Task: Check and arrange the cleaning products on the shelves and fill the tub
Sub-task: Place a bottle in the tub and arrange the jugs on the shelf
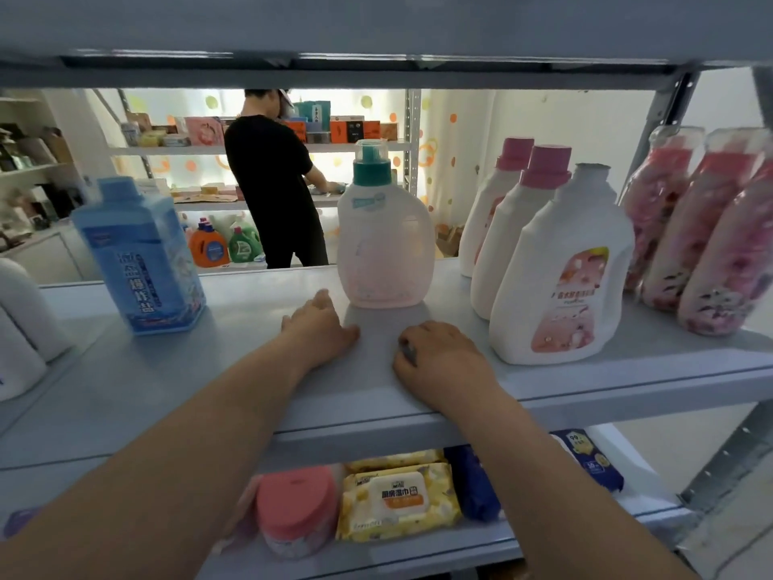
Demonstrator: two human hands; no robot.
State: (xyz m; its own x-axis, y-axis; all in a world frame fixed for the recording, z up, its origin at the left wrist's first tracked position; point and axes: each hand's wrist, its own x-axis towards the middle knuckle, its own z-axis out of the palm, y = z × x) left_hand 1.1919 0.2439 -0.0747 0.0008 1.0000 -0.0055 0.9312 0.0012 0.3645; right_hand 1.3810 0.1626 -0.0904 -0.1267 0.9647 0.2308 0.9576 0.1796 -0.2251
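Observation:
A translucent pink bottle with a teal cap [385, 244] stands upright in the middle of the grey shelf [209, 370]. My left hand [320, 332] rests flat on the shelf just in front and left of it, fingers apart, holding nothing. My right hand [439, 362] lies curled on the shelf near the front edge, right of the bottle; it seems to hold nothing. A blue rectangular bottle [140, 257] stands to the left. Three white bottles, two with pink caps [560, 278], stand in a row to the right.
Clear bottles of pink beads [702, 236] fill the shelf's right end, and white bottles [21, 324] its left end. The shelf below holds a pink-lidded jar [295, 508], yellow wipe packs [397, 500] and blue packs [594, 458]. Beyond the shelf a person in black [272, 186] stands at other shelves.

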